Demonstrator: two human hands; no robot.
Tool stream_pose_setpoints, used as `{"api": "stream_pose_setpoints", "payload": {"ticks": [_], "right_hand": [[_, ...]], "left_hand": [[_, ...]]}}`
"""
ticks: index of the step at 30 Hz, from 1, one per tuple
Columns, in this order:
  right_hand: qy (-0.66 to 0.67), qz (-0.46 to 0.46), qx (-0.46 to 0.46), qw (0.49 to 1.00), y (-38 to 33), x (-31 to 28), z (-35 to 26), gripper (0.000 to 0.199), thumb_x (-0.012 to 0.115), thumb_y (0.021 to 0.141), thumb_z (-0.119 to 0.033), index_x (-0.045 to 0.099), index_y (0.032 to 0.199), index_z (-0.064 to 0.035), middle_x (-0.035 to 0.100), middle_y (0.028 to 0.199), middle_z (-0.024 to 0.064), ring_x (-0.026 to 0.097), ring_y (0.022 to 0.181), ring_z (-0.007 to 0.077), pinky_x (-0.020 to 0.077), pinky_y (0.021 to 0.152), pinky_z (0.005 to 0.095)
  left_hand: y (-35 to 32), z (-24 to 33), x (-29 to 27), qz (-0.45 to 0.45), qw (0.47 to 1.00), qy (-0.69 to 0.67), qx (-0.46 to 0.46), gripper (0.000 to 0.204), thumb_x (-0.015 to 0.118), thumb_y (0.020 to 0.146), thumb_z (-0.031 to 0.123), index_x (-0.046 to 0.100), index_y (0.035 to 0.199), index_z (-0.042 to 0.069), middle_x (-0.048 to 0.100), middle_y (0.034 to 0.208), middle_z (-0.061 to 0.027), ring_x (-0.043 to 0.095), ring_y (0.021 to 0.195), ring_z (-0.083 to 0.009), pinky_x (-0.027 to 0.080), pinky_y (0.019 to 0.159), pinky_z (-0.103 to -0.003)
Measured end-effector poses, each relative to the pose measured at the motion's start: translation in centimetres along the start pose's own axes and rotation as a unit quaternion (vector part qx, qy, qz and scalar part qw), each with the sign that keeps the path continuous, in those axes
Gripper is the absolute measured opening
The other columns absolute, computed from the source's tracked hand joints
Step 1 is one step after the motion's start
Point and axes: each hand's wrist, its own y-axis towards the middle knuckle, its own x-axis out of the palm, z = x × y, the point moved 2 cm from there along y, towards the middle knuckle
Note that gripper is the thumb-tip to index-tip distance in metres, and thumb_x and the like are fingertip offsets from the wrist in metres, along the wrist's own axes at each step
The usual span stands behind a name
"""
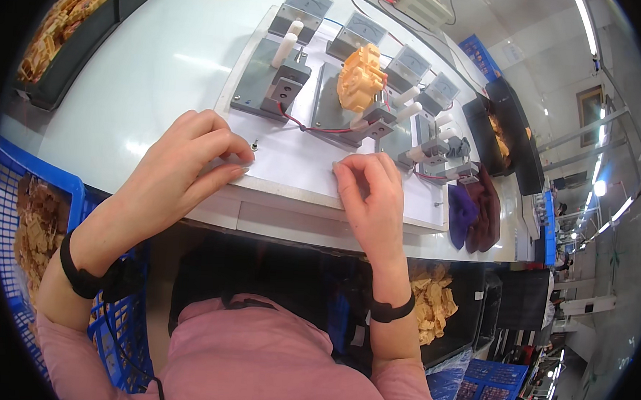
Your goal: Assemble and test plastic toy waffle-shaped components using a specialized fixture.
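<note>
While both hands hang over the front edge of the table [154, 57], a black bin [57, 88] of peach plastic parts sits at its far-left corner, and a blue crate [44, 155] stands just off the near-left corner. Next, left hand [181, 158]: thumb and index make a narrow gap, nothing seen in it, tips right beside a small toggle switch [254, 146] near the front-left corner of the white board [286, 158]; contact can't be told. Switch looks tiny and stiff; a light pinch on the lever tip should do.

Behind it, grey block [289, 82] with white posts, then analog meters [302, 3] along the board's back edge. Mid-board, a peach gear-like housing [359, 79] stands on a grey fixture plate [327, 102], well apart from both hands. Probably light, rigid, a bit slippery; thin ribs may be fragile, so best held by the outer rim, clear of the red wire [328, 131].

Right hand [375, 195]: fingers curled, thumb close, at the board's front edge; can't tell if the tips meet, no object visible. Farther right, purple cloth [462, 213] and dark-red cloth [488, 212] lie beside the board's right edge.
</note>
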Motion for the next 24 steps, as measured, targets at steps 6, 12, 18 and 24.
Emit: {"api": "stream_pose_setpoints", "payload": {"ticks": [6,12,18,24], "right_hand": [[0.000,-0.007,0.005,1.000,0.05,0.31,-0.25,0.009,0.073,0.089,-0.009,0.067,0.091,-0.0025,0.063,0.086,0.0089,0.059,0.081,0.0269,0.0457,0.076,0.0360],[0.011,0.011,0.016,1.000,-0.01,0.45,-0.26,0.009,0.075,0.088,-0.012,0.067,0.086,-0.0069,0.061,0.080,0.0043,0.058,0.079,0.0245,0.0422,0.077,0.0369],[0.016,0.017,0.021,1.000,-0.08,0.46,-0.13,0.008,0.075,0.087,-0.011,0.068,0.086,-0.0074,0.062,0.081,0.0040,0.059,0.079,0.0243,0.0429,0.076,0.0369],[0.015,0.023,0.014,1.000,-0.17,0.52,0.00,0.007,0.076,0.086,-0.011,0.069,0.087,-0.0078,0.063,0.082,0.0037,0.059,0.080,0.0243,0.0435,0.076,0.0370]], "left_hand": [[-0.31,-0.43,0.05,0.009,1.000,-0.002,0.003,0.014,0.066,0.092,0.004,0.067,0.106,0.005,0.054,0.104,-0.0089,0.060,0.100,-0.0210,0.049,0.085,-0.031],[-0.28,-0.47,0.12,0.010,1.000,-0.007,0.003,0.013,0.066,0.092,0.004,0.067,0.105,0.006,0.054,0.102,-0.0089,0.059,0.100,-0.0218,0.048,0.087,-0.032],[-0.22,-0.37,0.07,0.010,1.000,-0.005,0.005,0.013,0.066,0.091,0.004,0.067,0.104,0.006,0.054,0.102,-0.0090,0.059,0.100,-0.0220,0.048,0.088,-0.033],[-0.21,-0.45,0.15,0.010,1.000,0.001,0.006,0.013,0.066,0.091,0.004,0.067,0.104,0.005,0.054,0.102,-0.0089,0.058,0.100,-0.0220,0.048,0.088,-0.033]]}}
